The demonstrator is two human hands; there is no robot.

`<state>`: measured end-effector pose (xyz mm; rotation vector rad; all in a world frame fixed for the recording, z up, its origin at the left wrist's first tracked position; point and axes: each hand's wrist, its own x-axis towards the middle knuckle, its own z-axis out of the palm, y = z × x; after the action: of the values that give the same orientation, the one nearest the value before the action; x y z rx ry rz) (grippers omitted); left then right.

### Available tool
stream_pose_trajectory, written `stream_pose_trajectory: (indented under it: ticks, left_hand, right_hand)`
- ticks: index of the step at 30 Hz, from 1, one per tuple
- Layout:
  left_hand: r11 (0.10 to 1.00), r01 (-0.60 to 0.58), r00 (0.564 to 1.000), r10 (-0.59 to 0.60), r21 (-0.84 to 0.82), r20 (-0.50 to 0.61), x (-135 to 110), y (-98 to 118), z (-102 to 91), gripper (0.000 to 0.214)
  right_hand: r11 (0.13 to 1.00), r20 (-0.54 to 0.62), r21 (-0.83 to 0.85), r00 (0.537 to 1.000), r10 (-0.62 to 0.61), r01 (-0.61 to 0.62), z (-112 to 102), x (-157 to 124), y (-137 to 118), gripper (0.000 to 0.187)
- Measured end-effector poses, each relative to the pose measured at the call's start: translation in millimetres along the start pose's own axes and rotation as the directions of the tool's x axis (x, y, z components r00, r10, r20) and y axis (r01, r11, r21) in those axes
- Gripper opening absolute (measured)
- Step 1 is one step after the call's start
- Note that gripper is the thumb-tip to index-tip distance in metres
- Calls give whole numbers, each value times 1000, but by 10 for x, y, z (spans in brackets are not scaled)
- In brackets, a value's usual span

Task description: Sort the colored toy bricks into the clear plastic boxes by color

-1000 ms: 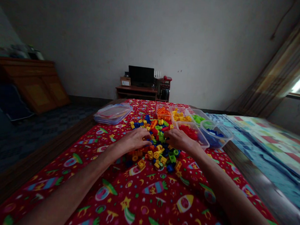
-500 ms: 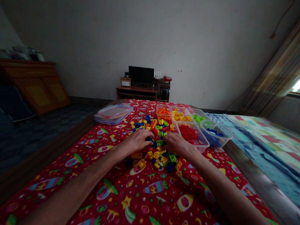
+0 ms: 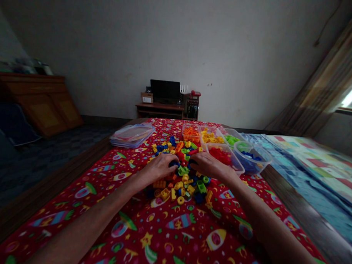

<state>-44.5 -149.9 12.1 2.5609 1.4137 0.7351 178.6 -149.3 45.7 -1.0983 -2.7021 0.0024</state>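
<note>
A heap of toy building blocks (image 3: 184,170) in blue, yellow, green, orange and red lies on the red patterned cloth (image 3: 160,239). My left hand (image 3: 160,165) is at the heap's left side, its thumb and fingers curled round a dark blue building block (image 3: 174,163). From the right, my right hand (image 3: 206,163) reaches over the heap with bent fingers. Dark blue also shows under these fingertips, partly hidden by the hand. Between the two hands lie green and red blocks. Several loose yellow pieces, one a ring (image 3: 180,200), lie at the heap's near edge.
Clear plastic boxes stand right of the heap, holding orange (image 3: 191,133), yellow (image 3: 212,137), green (image 3: 232,141) and red blocks (image 3: 220,155). A round tub (image 3: 254,165) holds blue ones. Stacked lids (image 3: 132,135) lie at the left. A bed (image 3: 313,167) adjoins the table's right.
Both hands have shifted slightly within the heap, and blocks between and below them have moved. A yellow ring and other yellow pieces now lie nearer to me.
</note>
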Motion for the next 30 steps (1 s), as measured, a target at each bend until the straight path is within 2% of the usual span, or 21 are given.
stream_pose_trajectory:
  ticks: [4,7,10,14,20,23,25,28,30]
  left_hand:
    - [971,78,992,-98,-227,-79,51,107,-70,22]
    - [897,126,986,-162,-423,-50,66,159,-46,28]
    - [820,175,976,-219,-545,-17,63,180,-2,37]
    - [742,228,959,-283,-631,13,42,207,13,44]
    - [702,255,950,-310,-665,36,28,249,-4,48]
    - [716,262,944,-330,-647,18,43,199,-17,50]
    - [741,248,944,-330,-625,-16,56,151,-26,51]
    - [747,236,944,-328,-621,-35,72,98,-32,52]
    - [731,249,941,-337,-635,-19,80,84,-31,53]
  right_hand:
    - [978,-75,207,997,-22,37,-29,68,78,15]
    - [931,-74,365,997,16,12,7,142,69,18]
    - [889,-122,458,990,64,-1,45,172,21,19]
    - [889,-157,450,988,-17,87,62,153,-37,34]
    - [929,-215,349,976,-45,120,25,117,-26,26]
    - [974,-272,222,962,22,40,-124,52,117,25]
    - [989,-354,135,930,104,-59,-268,-23,306,25]
    - [966,-491,40,838,240,-254,-479,-195,695,27]
    - [904,-525,7,768,368,-428,-581,-351,971,29]
